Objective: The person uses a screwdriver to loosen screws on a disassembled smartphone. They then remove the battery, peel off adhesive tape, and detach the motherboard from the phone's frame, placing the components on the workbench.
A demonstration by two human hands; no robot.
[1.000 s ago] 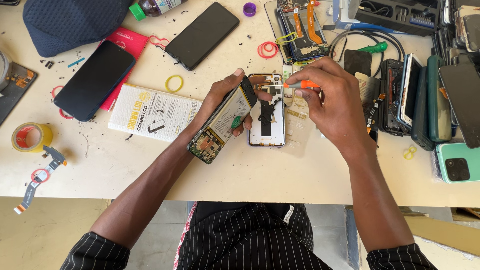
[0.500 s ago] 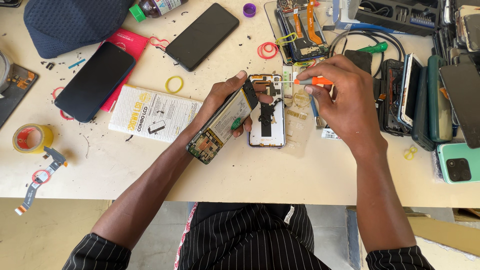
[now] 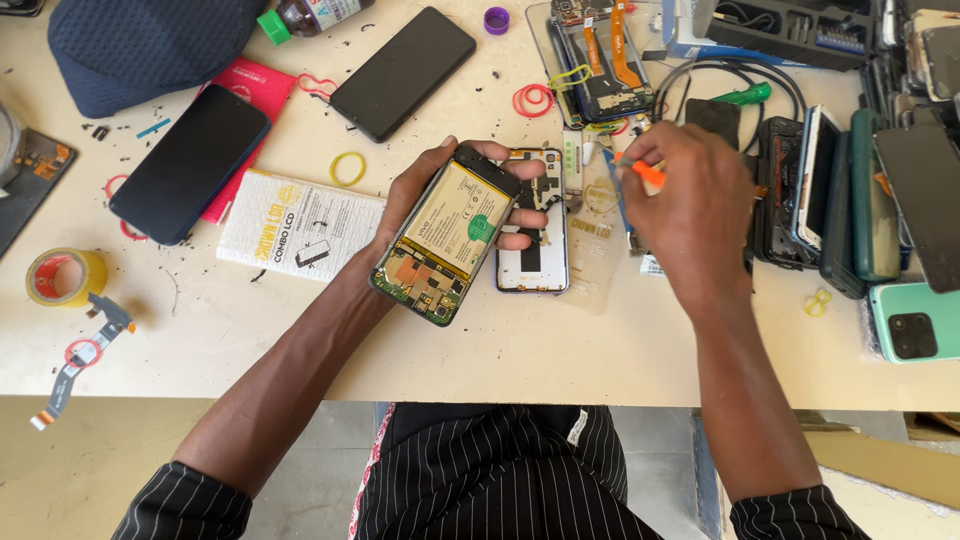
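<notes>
- Cream worktop [image 3: 300, 330] fills the view, speckled with dark crumbs and crowded with phone parts; a striped garment shows at six o'clock.
- At nine o'clock lies a yellow tape roll [image 3: 62, 276], with a loose ribbon strip [image 3: 82, 355] just below it toward seven o'clock.
- At ten o'clock a dark phone [image 3: 190, 163] rests face down on a red packet [image 3: 252, 95]; just to its right sits a white box [image 3: 300, 226], and a yellow rubber band [image 3: 348, 168] lies above that.
- At eleven o'clock a second black phone [image 3: 403, 72] lies tilted.
- Near the centre, the left hand [image 3: 425, 195] wraps around an opened phone [image 3: 445, 238], fingers curled over its upper edge and thumb along the near side, so battery and circuit board face up. It is held tilted just above the table, in much the same place as a moment ago.
- Just behind it a white back cover [image 3: 535, 255] lies flat on the worktop.
- At one o'clock the right hand [image 3: 690, 215] pinches an orange tool [image 3: 648, 174] between fingertips. It has drawn away from the opened phone toward two o'clock, so the tool tip no longer touches the phone.
- At three o'clock stacked phones and cases [image 3: 860, 200] stand on edge, and a mint-green phone [image 3: 915, 320] lies flat.
</notes>
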